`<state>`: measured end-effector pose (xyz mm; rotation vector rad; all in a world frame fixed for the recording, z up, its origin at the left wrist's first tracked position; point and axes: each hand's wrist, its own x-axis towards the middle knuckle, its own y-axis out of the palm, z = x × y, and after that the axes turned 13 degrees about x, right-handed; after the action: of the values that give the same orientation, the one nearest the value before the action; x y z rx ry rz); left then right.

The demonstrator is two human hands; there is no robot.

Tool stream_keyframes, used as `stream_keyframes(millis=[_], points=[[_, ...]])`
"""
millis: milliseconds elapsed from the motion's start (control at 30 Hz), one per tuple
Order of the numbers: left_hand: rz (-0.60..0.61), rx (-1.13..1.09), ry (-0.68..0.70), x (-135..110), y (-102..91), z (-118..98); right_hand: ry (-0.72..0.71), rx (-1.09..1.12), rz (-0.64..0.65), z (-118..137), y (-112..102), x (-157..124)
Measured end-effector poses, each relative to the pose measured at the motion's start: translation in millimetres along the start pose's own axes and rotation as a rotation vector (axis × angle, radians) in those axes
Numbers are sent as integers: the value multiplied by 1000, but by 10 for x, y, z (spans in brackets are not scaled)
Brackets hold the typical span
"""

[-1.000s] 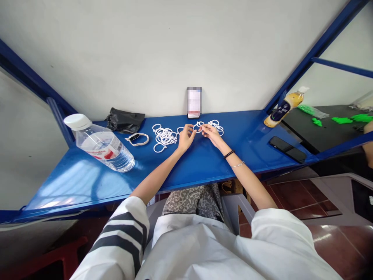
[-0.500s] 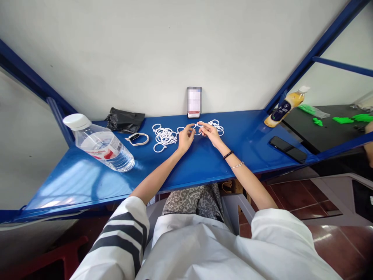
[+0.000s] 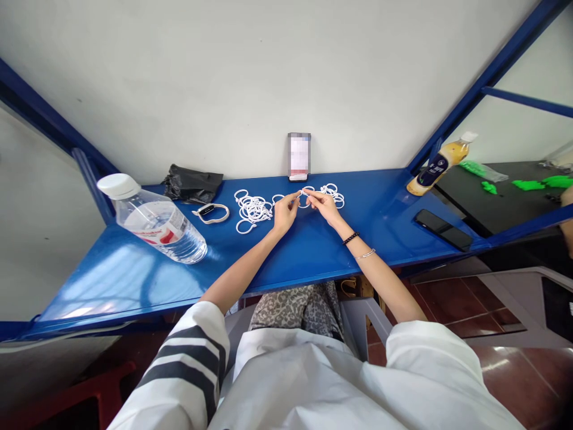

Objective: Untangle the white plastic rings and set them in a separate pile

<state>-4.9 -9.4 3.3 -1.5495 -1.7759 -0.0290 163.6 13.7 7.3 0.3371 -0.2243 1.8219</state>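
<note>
Over the blue table [image 3: 290, 257], the fingers of my left hand [image 3: 285, 214] pinch a thin white plastic ring [image 3: 304, 205]. My right hand [image 3: 326, 207] is closed on the same ring from the other side, fingertips almost meeting the left ones. Most of its outline shows between the hands, but the spot under the fingertips is hidden. A heap of similar white rings [image 3: 254, 210], some with a small knob, lies left of my left hand. Just beyond my right hand sits a smaller group of white rings [image 3: 336, 199].
A phone [image 3: 299, 156] leans upright against the wall. To the left are a large water bottle [image 3: 156, 224], a black plastic bag [image 3: 190, 184] and a pale-strapped watch [image 3: 212, 214]. A yellow drink bottle [image 3: 441, 164] and a dark phone [image 3: 443, 229] occupy the right end.
My right fingers have drawn closer together and nearer to the left fingertips around the ring. My left hand has barely moved, and the ring piles look the same.
</note>
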Motion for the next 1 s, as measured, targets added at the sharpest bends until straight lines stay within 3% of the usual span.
stream_keyframes(millis=[767,900,1000], points=[[36,57,5,-8,-15,-14,33,29,-12,122,44,-35],[65,-72,-77,-1,10,-27,93,132,-61,150,44,-41],[172,-288,-189,12,49,-44,149,224,-112,147,47,-29]])
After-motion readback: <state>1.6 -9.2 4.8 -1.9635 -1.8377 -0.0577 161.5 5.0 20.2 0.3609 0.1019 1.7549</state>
